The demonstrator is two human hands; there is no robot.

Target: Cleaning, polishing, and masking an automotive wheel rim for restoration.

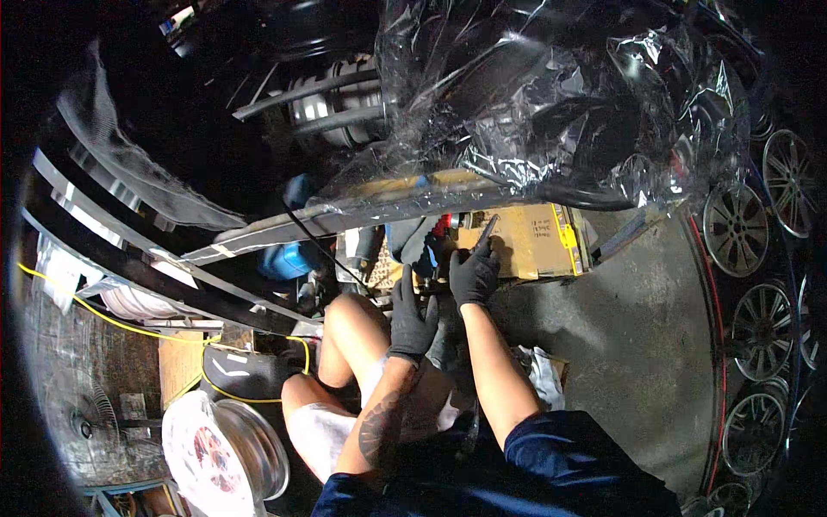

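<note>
My left hand (412, 326), in a dark glove, is low at the middle with its fingers stretched out. My right hand (474, 277), gloved too, is closed on a thin dark tool (488, 226) pointing up over a flattened cardboard piece (521, 246). Just beyond my left fingertips lies a dark jagged object (416, 239), with a small red item (445, 222) beside it. A black cylindrical tool (367, 252) lies to their left, and a yellow strip (567, 237) is at the cardboard's right end.
A crumpled plastic-wrapped panel (560, 112) spans the top. Curved strips (121, 220) stand left, near a blue container (282, 260). A wrapped wheel (226, 452), a fan (90, 422) and yellow cable (121, 317) are lower left. Alloy wheels (735, 228) line the right, beside grey floor (637, 345).
</note>
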